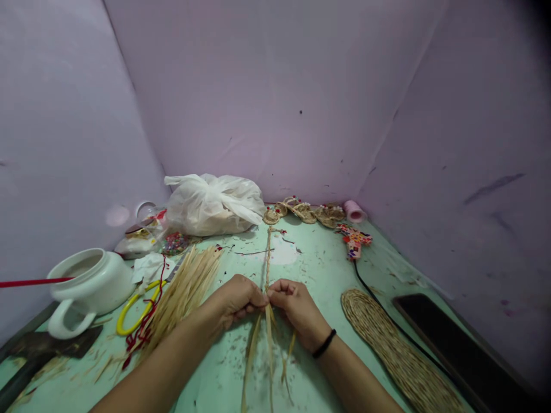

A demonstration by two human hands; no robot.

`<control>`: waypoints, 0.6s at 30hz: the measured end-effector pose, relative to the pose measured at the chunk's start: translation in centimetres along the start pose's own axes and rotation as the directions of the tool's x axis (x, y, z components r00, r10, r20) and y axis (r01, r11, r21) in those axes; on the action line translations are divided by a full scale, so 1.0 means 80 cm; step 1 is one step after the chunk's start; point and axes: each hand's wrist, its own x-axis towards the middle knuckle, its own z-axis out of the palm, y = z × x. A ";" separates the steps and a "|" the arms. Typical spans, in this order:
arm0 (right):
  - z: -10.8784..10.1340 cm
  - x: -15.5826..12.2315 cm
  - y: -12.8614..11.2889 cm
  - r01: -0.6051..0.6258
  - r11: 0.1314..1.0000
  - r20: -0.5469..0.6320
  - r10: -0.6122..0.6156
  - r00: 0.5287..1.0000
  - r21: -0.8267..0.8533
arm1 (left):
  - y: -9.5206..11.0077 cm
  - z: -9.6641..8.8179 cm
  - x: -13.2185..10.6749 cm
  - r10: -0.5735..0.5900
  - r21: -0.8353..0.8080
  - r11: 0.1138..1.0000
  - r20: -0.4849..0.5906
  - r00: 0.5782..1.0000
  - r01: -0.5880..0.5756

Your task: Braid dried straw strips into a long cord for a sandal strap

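A thin straw braid [268, 252] runs along the green table from its far end toward me. My left hand [241, 301] pinches the near end of the braid from the left. From the right, my right hand [297, 310], with a black band at its wrist, pinches the same spot, and the fingertips of both hands nearly touch. Loose straw strands [269, 355] hang below the fingers toward the table's near edge. The fingers partly hide where the strands cross.
On the left lie a straw bundle [185, 292], yellow-handled scissors [124, 317], a white teapot [97, 281] and a hammer [38, 353]. Behind are a white plastic bag [215, 206] and small woven sandals [303, 212]. A woven sole [396, 350] and a black phone-like slab [451, 344] lie right.
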 end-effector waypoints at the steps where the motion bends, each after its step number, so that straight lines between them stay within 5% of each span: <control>1: 0.000 -0.001 0.000 -0.007 1.000 0.001 0.007 1.000 0.004 | 0.000 0.001 -0.001 0.025 0.027 0.999 -0.019 1.000 -0.025; 8: -0.001 -0.005 -0.008 -0.081 0.996 0.036 0.080 0.996 0.027 | 0.001 0.004 0.001 0.139 0.170 0.979 -0.128 0.982 -0.116; 11: -0.002 -0.006 -0.009 -0.102 0.994 0.052 0.100 0.994 0.035 | -0.001 0.007 0.000 0.151 0.113 0.985 -0.162 0.975 -0.134; 16: -0.001 -0.005 -0.005 -0.050 0.998 0.106 0.046 0.993 0.041 | -0.003 0.010 -0.003 0.064 -0.075 0.995 0.060 0.996 -0.059; 18: 0.000 -0.005 -0.004 -0.026 1.000 0.084 0.025 0.996 0.012 | -0.004 0.009 -0.003 0.042 -0.089 0.995 0.058 0.997 -0.037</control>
